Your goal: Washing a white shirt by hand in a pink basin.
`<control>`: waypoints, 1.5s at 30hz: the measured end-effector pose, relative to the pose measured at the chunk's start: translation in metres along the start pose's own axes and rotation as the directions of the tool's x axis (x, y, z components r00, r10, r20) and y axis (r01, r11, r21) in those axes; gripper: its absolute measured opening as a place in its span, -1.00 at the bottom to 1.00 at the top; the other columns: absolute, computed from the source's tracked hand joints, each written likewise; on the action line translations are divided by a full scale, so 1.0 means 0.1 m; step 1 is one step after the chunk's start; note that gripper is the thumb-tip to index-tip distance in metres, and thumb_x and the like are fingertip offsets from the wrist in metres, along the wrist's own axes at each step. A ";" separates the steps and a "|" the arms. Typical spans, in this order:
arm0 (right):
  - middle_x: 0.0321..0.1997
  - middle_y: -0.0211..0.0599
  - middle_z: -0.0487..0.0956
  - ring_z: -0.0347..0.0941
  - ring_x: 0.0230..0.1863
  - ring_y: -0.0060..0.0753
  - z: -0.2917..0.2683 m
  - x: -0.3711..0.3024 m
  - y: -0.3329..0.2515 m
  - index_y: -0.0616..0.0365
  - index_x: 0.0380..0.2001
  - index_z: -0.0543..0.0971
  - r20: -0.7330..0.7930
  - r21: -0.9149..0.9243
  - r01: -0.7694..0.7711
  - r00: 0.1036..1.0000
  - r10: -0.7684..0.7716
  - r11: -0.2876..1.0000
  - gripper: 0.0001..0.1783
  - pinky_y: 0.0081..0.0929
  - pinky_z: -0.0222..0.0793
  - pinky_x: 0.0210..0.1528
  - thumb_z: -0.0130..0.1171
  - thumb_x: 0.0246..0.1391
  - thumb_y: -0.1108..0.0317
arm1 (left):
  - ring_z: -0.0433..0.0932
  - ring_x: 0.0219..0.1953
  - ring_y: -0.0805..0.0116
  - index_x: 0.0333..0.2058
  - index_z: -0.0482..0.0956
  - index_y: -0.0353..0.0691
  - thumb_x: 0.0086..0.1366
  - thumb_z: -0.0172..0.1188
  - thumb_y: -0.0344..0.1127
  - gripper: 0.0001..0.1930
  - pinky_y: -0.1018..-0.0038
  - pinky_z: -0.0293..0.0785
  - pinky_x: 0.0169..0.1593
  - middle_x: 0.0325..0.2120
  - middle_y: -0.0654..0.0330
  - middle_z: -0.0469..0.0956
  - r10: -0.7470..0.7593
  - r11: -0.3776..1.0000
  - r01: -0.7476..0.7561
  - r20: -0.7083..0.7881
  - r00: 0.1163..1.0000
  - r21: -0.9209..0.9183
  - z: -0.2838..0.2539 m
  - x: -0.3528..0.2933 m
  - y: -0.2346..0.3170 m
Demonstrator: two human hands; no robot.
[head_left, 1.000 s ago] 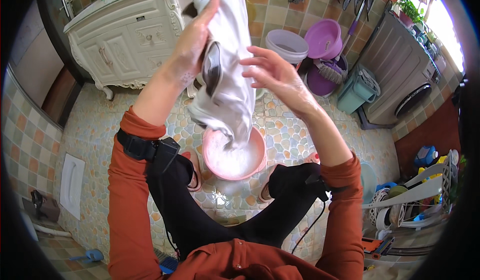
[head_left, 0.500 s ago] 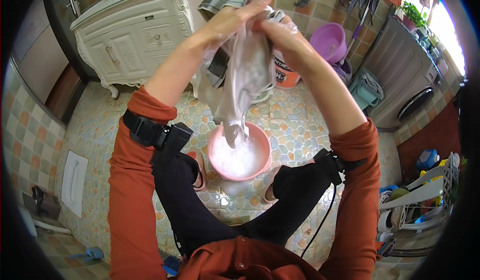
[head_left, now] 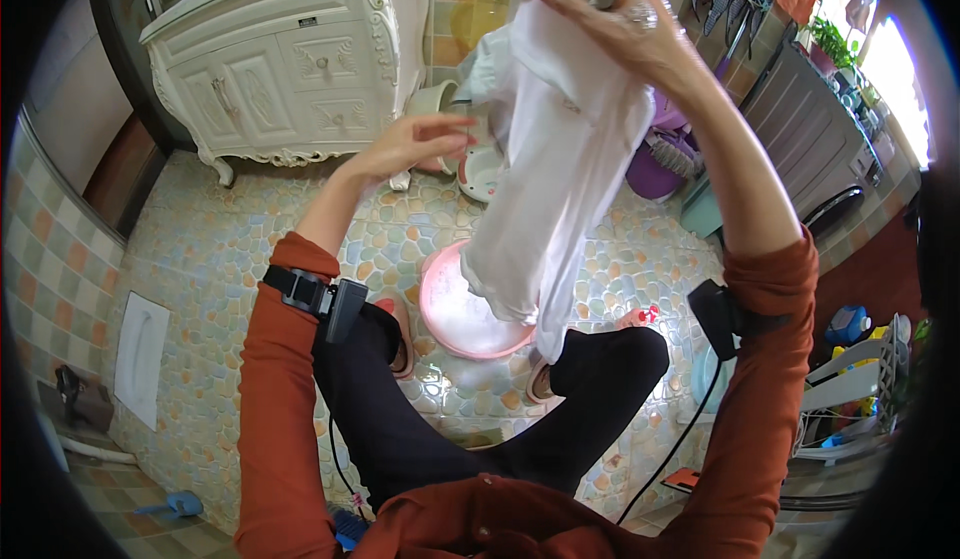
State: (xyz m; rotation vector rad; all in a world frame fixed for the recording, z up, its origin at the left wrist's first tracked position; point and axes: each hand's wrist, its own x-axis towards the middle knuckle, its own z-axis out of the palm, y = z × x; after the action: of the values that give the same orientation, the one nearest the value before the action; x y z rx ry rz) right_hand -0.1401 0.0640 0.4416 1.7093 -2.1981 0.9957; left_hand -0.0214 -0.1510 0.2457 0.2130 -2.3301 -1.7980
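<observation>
My right hand (head_left: 640, 34) is raised high and closed on the upper end of a wet, pale garment (head_left: 555, 149), white with some grey. The cloth hangs down long and loose, its lower end over the right side of a pink basin (head_left: 432, 321). Foamy water (head_left: 480, 324) fills the basin, which stands on the floor between my feet. My left hand (head_left: 425, 147) is off the cloth, a little to its left, with thumb and fingers apart and nothing in them. The garment hides part of the basin's right rim.
An ornate white cabinet (head_left: 270, 84) stands at the back left. Behind the garment are a white tub (head_left: 482, 177) and a purple bucket (head_left: 655, 171). A grey washing machine (head_left: 800, 109) is at the right, with a white plastic rack (head_left: 850, 379) nearer me.
My left hand has let go of the garment and moved down and left. My right hand has moved up and right with the cloth, which now hangs more spread out.
</observation>
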 end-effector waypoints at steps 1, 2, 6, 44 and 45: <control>-0.21 -0.35 0.63 0.54 -0.21 -0.44 -0.11 -0.04 -0.13 0.11 -0.10 0.58 0.079 -0.104 -0.035 0.996 0.043 0.994 -0.69 -0.47 0.46 -0.17 0.12 0.17 0.18 | 0.45 0.03 0.45 0.16 0.36 -0.11 0.20 0.21 0.05 -0.39 0.34 0.40 0.03 -0.03 0.22 0.51 -0.057 0.996 0.061 0.059 0.997 -0.062 0.00 0.01 -0.12; -0.27 -0.38 0.64 0.51 -0.28 -0.50 -0.09 -0.01 0.16 0.07 -0.14 0.63 -0.026 0.143 0.142 0.990 -0.140 0.979 -0.68 -0.52 0.43 -0.22 0.22 0.10 0.14 | 0.46 0.01 0.45 0.21 0.29 -0.02 0.20 0.23 -0.05 -0.38 0.36 0.40 0.04 0.03 0.20 0.47 -0.108 0.982 0.113 0.041 0.993 -0.148 0.01 0.04 -0.24; -0.28 -0.43 0.62 0.46 -0.29 -0.62 -0.40 0.00 0.01 0.16 -0.11 0.60 0.006 0.155 0.258 0.965 -0.262 0.954 -0.65 -0.59 0.38 -0.20 0.25 0.09 0.19 | 0.34 0.16 0.34 0.28 0.17 0.02 0.11 0.32 -0.22 -0.24 0.31 0.25 0.20 0.20 0.16 0.29 -0.019 0.991 0.020 0.002 1.000 -0.135 0.23 0.18 -0.91; -0.32 0.05 0.59 0.52 -0.21 0.00 -0.52 -0.06 1.38 0.17 -0.30 0.61 -0.289 -0.248 0.013 0.953 -0.087 0.969 -0.56 -0.30 0.40 -0.17 0.23 -0.19 0.05 | 0.34 0.10 0.40 0.20 0.25 -0.22 -0.10 0.43 -0.17 -0.14 0.49 0.21 0.18 0.05 0.19 0.39 0.059 0.858 -0.062 0.023 0.998 0.510 -0.51 -0.47 1.48; -0.32 0.05 0.59 0.52 -0.21 0.00 -0.48 0.00 1.44 0.17 -0.30 0.61 -0.295 -0.235 0.010 0.952 -0.081 0.972 -0.56 -0.30 0.40 -0.17 0.23 -0.19 0.05 | 0.34 0.10 0.40 0.20 0.25 -0.22 -0.10 0.43 -0.17 -0.14 0.49 0.21 0.18 0.05 0.19 0.39 0.049 0.853 -0.053 0.023 0.999 0.519 -0.47 -0.47 1.57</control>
State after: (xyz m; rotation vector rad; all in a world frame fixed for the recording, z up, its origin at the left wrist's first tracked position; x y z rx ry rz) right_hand -0.2836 0.1097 0.4219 1.3949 -1.9798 0.8829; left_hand 0.0355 -0.1447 0.4065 0.2129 -2.7512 -1.1021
